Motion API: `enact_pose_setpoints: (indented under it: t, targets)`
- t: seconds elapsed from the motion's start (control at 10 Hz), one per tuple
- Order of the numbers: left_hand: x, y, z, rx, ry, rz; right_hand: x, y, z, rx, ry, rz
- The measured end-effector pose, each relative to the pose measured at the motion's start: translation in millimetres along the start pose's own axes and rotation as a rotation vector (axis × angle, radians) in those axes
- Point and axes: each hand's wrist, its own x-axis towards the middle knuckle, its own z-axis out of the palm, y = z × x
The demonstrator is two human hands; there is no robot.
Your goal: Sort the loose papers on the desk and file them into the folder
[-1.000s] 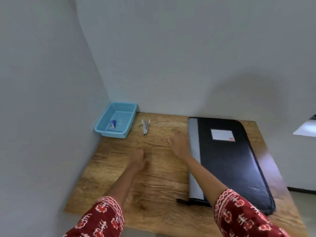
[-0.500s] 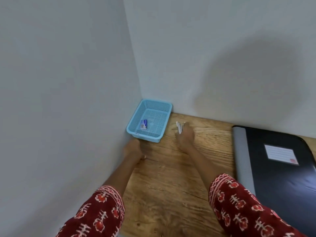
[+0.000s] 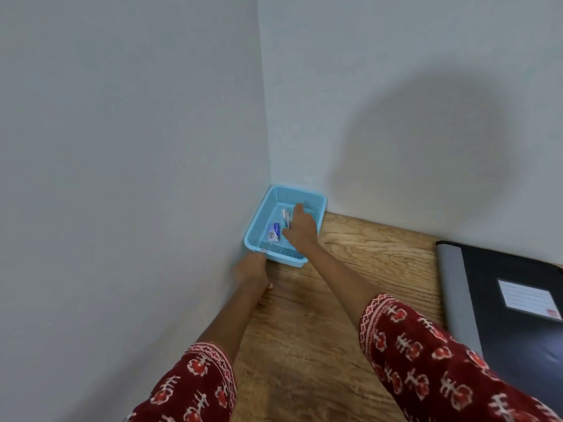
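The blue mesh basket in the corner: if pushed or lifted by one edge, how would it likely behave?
The basket looks like thin perforated plastic, so probably light and easy to slide on the smooth wooden desk. Its low, wide shape makes tipping unlikely. The left hand at its near edge may be steadying it while the right hand reaches in.

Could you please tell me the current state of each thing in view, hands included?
Light blue plastic mesh basket: upright in the desk's corner, open-topped.
Small blue and white box: lying inside the basket.
White pens: gripped by the right hand, over the basket.
Black folder with grey spine: closed, flat on the desk.
Right hand: in the basket, holding pens.
Left hand: at the basket's near edge; grip unclear.
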Motion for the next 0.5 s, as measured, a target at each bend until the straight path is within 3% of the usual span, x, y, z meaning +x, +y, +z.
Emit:
enact_pose_setpoints:
  t: [0.3,0.4,0.5]
  targets:
    - [-9,-18,13,-0.1,0.072,0.04,9,-1,24,-0.152,-0.025,0.126]
    - [-10,-19,15,-0.093,0.061,0.046,1,-4,16,-0.148,-0.067,0.087]
    - [-22,-15,20,-0.059,0.092,0.054,-18,-2,-9,-0.144,0.017,-0.048]
